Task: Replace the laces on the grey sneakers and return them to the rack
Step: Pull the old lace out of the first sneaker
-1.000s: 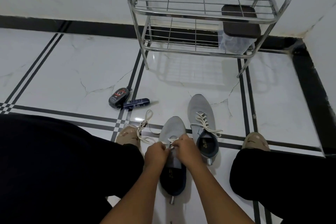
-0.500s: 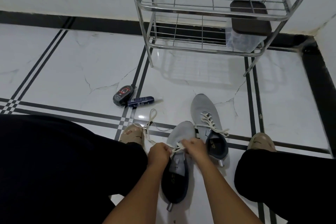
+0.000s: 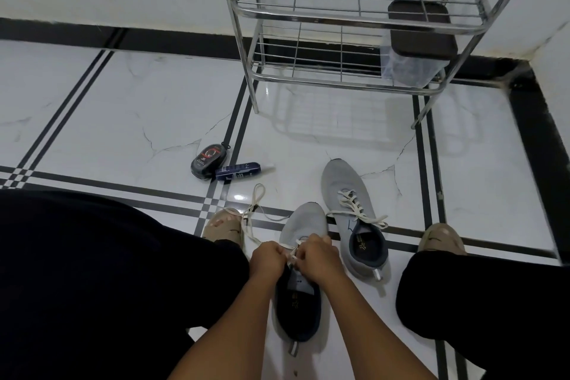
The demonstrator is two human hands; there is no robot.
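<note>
Between the knees on open tile: left hand [image 3: 267, 259] and right hand [image 3: 317, 253] pinching white lace [image 3: 292, 248] on near grey sneaker [image 3: 303, 227]; laced sneaker [image 3: 345, 194] beside; rack [image 3: 354, 18] holding lidded container [image 3: 415, 43].

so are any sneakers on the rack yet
No, both grey sneakers lie on the floor before the rack.

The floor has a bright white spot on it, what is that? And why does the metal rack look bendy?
In the head view, the spot is glare: a light reflecting off the glossy floor tile. The rack looks bent because the wide-angle lens curves straight lines near the picture's edges. Its faint reflection also shows on the tile below it.
</note>
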